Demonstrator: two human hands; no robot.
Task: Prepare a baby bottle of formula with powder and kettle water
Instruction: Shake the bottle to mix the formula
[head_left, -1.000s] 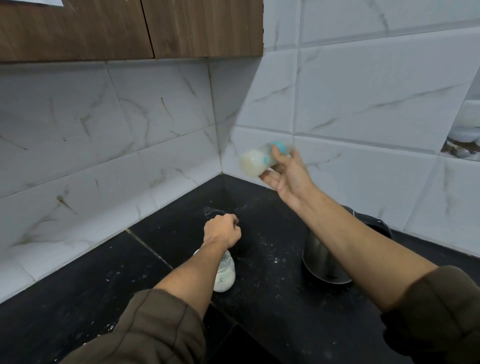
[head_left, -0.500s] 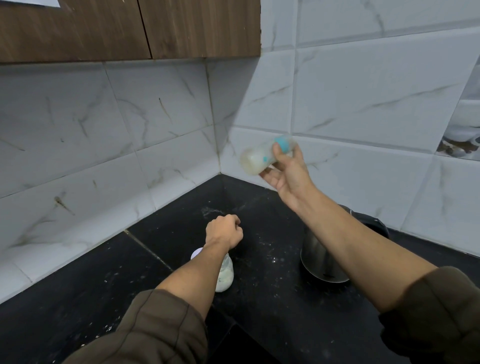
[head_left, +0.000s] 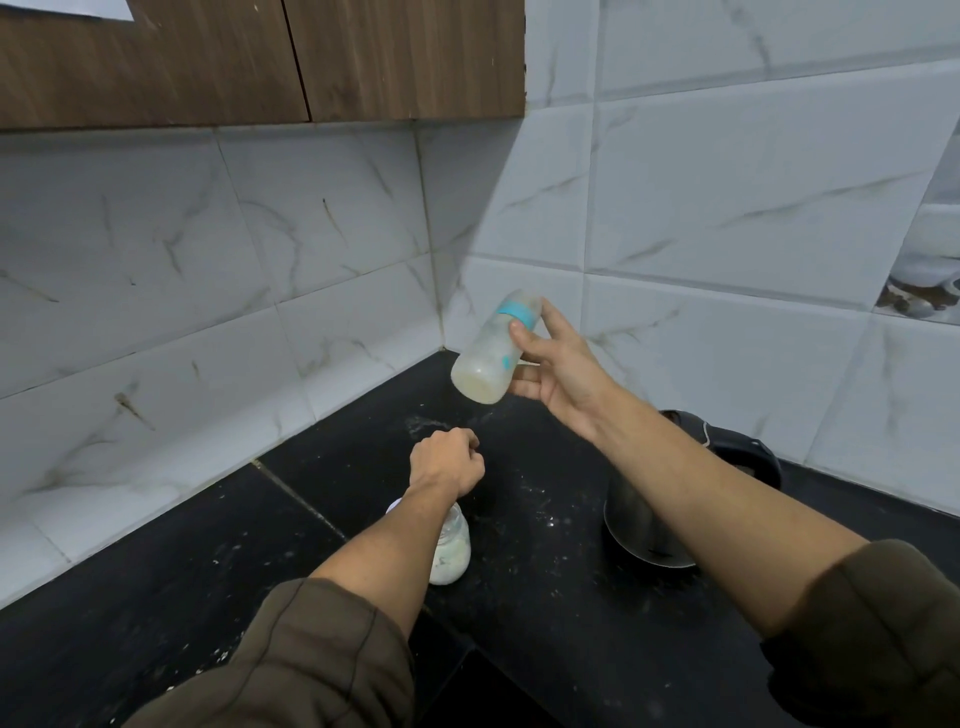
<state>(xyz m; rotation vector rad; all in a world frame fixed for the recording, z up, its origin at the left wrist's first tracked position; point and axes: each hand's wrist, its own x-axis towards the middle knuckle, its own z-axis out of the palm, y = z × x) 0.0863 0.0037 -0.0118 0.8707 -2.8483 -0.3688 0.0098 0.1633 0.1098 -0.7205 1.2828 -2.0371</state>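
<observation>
My right hand (head_left: 558, 366) holds a clear baby bottle (head_left: 491, 353) with a teal collar up in the air near the wall corner. The bottle is tilted, its base toward me, and pale milky liquid fills it. My left hand (head_left: 447, 462) is a closed fist low over the black counter, with nothing visible in it. Under my left forearm stands a small glass jar (head_left: 451, 553) of white powder. A steel kettle (head_left: 649, 525) with a black lid sits on the counter at the right, partly hidden by my right forearm.
The black stone counter (head_left: 545, 597) is dusted with spilled powder. White marble-look tiled walls (head_left: 260, 312) meet in a corner behind the bottle. Brown wooden cabinets (head_left: 260, 57) hang overhead at the upper left. A dark gap opens at the counter's front edge.
The bottle swung in my right hand from lying nearly sideways to a steeper tilt with its teal collar higher. My left fist stayed almost still over the jar.
</observation>
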